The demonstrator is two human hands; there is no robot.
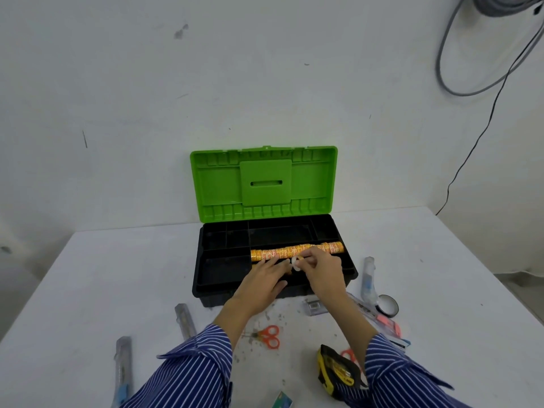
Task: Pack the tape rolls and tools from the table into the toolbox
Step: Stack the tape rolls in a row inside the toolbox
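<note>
The toolbox (223,284) stands open on the white table (88,290), black base toward the person, green lid (263,184) raised upright against the wall. A row of orange-and-yellow tape rolls (294,251) lies on its side in the tray's long compartment, spanning from the centre divider to the right end.

The right hand (319,270) is over the front of the base and pinches a small clear tape roll (295,264) between thumb and fingertips, just in front of the row. The left hand (263,279) lies flat beside it with fingers extended toward the row (whether the fingertips touch the rolls cannot be told).

Items on the table:
- Two cutters at left: one (185,320) near the left sleeve, one (123,369) toward the near edge.
- Red scissors (269,337) between the forearms.
- A yellow-and-black tape measure (335,369) beside the right sleeve, with a second pair of red scissors (348,356) partly hidden behind it.
- A small clear box (315,307) just in front of the toolbox.
- A black tape roll (388,304) and a clear tube (368,279) to the right of the base, with packaged tools near them (too blurred to identify).
</note>
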